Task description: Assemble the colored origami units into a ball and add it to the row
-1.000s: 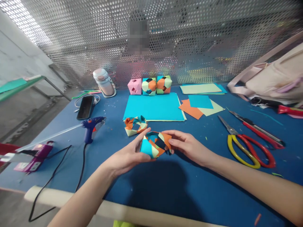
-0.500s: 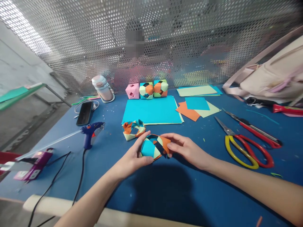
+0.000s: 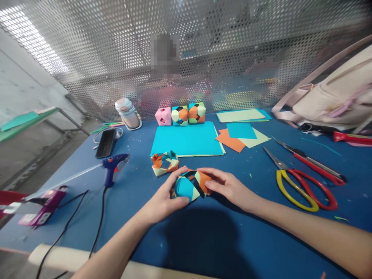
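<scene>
Between my two hands is a folded paper ball [image 3: 186, 186] with blue, orange and pale green faces and dark gaps between its strips. My left hand [image 3: 165, 195] is closed round its left side, thumb at the front. On the right, the fingers and thumb of my right hand [image 3: 225, 186] pinch an orange part. Just beyond my left hand lies an open ring of folded paper [image 3: 165, 163] in orange, blue and pale green. The fingers behind the ball are partly hidden.
Blue paper sheets [image 3: 186, 140] lie behind, below three finished paper balls [image 3: 180, 115]. Scissors [image 3: 299, 184] and a utility knife [image 3: 314, 162] are at right, near a bag [image 3: 334, 89]. At left are a glue gun [image 3: 110, 170], a phone [image 3: 106, 143] and a bottle [image 3: 128, 112].
Both hands still hold the paper ball, which has turned slightly, so its faces and dark gap sit differently. The whole view has shifted a little.
</scene>
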{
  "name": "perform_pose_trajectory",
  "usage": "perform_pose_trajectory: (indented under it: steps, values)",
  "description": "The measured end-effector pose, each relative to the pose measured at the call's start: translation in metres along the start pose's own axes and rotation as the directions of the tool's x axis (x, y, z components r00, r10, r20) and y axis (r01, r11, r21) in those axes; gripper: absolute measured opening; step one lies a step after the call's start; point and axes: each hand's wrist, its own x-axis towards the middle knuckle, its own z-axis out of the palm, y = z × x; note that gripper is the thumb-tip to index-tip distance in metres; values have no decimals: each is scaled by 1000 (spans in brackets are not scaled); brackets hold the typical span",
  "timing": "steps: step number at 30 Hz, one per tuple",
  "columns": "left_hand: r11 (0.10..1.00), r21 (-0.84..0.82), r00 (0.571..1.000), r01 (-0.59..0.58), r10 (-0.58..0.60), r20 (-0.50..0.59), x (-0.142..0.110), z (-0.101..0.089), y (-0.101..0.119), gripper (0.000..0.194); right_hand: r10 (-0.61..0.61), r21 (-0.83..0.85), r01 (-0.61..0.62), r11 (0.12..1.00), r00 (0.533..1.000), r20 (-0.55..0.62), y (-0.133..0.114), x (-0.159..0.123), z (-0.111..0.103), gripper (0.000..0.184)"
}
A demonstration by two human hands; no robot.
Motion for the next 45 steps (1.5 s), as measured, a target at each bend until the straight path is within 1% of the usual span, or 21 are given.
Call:
perform_pose_trajectory:
  steps: [2, 3, 5, 6, 8, 10, 12, 15, 19, 22, 26, 29, 33, 37, 40, 42, 43, 44, 45]
  values:
    - [1000, 19, 1000, 12, -12, 9, 0, 0, 1, 73, 7, 32, -7, 999, 1000, 11, 1, 0, 0, 44]
    - [998, 56, 1000, 14, -14, 7, -1, 1, 2, 74, 7, 55, -8, 998, 1000, 19, 1, 0, 0, 44]
    - [977, 214, 1000, -9, 13, -17, -2, 1, 5, 75, 4, 106, -9, 994, 999, 47, 1, 1, -2, 46]
    - [947, 321, 999, -32, 44, -29, -3, 1, 6, 75, 2, 122, -10, 993, 998, 64, 1, 0, -3, 47]
    - [857, 509, 993, -87, 113, -20, -5, 2, 7, 76, 3, 125, -15, 992, 995, 100, -1, 0, -5, 50]
    - [790, 598, 988, -137, 152, 26, -6, 3, 7, 77, 20, 101, -34, 994, 990, 136, -3, 0, -8, 53]
    - [769, 616, 984, -171, 170, 60, -6, 3, 4, 77, 44, 69, -56, 996, 986, 161, -4, 0, -10, 58]
    - [766, 616, 980, -185, 187, 62, -5, 3, 0, 77, 66, 20, -70, 997, 984, 167, -3, 1, -10, 61]
    - [768, 605, 975, -211, 211, 72, -3, 2, -2, 76, 82, -40, -77, 996, 989, 121, -1, 4, -7, 60]
    - [758, 609, 969, -234, 230, 86, -3, 3, -4, 76, 73, -119, -63, 991, 994, 76, 0, 4, -6, 54]
    - [746, 633, 974, -205, 218, 59, -2, 7, -7, 73, 43, -230, -33, 973, 998, 39, -1, 2, -5, 50]
    - [728, 659, 975, -187, 218, 36, -1, 9, -10, 76, 55, -307, -33, 951, 997, 62, -6, 0, -4, 47]
    - [692, 702, 979, -168, 200, 37, 0, 12, -13, 79, 63, -378, -20, 925, 993, 104, -10, -2, -5, 42]
    - [668, 716, 972, -202, 227, 63, 2, 13, -15, 71, 51, -417, 8, 909, 990, 129, -9, -3, -8, 42]
    - [661, 715, 965, -229, 250, 79, 5, 13, -17, 62, 12, -465, 38, 884, 995, 103, -13, -2, -12, 41]
    - [659, 714, 962, -235, 262, 74, 6, 13, -18, 58, -67, -502, 100, 859, 994, 84, -22, -4, -17, 35]
    - [661, 712, 961, -237, 268, 72, 7, 12, -19, 57, -89, -529, 126, 839, 992, 93, -28, -6, -20, 31]
    - [664, 708, 959, -242, 274, 71, 7, 12, -19, 56, -109, -564, 153, 812, 988, 111, -34, -10, -23, 24]
    - [667, 702, 957, -249, 280, 73, 8, 12, -19, 55, -105, -594, 182, 784, 981, 163, -40, -14, -26, 20]
